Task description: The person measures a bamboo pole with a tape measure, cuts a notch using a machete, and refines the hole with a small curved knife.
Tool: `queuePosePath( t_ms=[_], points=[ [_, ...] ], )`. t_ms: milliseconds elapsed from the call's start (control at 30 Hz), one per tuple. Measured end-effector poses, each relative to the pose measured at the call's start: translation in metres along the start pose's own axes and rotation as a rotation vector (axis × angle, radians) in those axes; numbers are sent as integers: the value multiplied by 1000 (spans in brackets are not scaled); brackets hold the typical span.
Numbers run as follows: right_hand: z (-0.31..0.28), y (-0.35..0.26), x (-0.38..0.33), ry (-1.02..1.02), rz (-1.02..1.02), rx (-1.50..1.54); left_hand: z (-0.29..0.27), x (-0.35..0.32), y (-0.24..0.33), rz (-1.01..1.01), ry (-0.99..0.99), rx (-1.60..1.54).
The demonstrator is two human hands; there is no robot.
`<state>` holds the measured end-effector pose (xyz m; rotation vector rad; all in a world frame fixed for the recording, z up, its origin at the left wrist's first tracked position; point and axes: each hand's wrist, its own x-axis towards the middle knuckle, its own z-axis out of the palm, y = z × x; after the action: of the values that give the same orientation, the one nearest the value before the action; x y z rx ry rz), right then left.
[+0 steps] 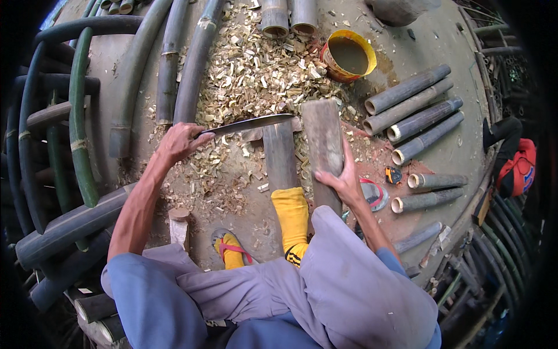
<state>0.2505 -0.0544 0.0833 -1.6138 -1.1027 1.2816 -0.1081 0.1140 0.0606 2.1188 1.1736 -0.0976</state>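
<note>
My left hand [179, 141] is closed around the handle of a long knife [247, 124], its dark blade pointing right. The blade's tip part lies across the far end of a bamboo piece [280, 157], and its front tip comes close to a wooden plank [323, 136]. My right hand [343, 181] grips that weathered plank by its right side, thumb across its face, and holds it lengthwise beside the bamboo. A foot in a yellow sock [290, 215] is at the bamboo's near end. Whether the blade bites into the bamboo, I cannot tell.
Wood chips [261, 75] are heaped ahead. A yellow bucket [350, 56] holds murky liquid. Several cut bamboo tubes [410, 93] lie at right, near a tape measure [393, 175] and a loose sandal [374, 195]. Long bamboo poles [139, 75] line the left. A red bag [517, 167] is at far right.
</note>
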Motion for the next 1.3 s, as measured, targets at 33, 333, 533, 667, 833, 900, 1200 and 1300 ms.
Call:
queuePosePath(
  t_ms=[33,333,533,667,833,900,1200,1300],
  points=[
    [2,5,7,42,-61,-85,-4,4,7,5,-15,15],
    [11,-7,30,-18,-106,-344,-9,15,3,8,-39,84],
    [11,-12,28,-37,-93,-355,-5,16,-4,-1,-58,111],
    [11,-8,28,-19,-143,-364,-4,18,-6,25,-68,129],
    [5,-8,31,-54,-139,-451,0,19,-11,74,-47,77],
    [-2,-23,36,-70,-176,-503,3,23,-13,94,-53,89],
    [14,-112,82,390,-705,-269,3,26,-11,60,-98,152],
    [8,-86,89,-366,-79,-776,8,26,-14,38,-136,140]
  ],
)
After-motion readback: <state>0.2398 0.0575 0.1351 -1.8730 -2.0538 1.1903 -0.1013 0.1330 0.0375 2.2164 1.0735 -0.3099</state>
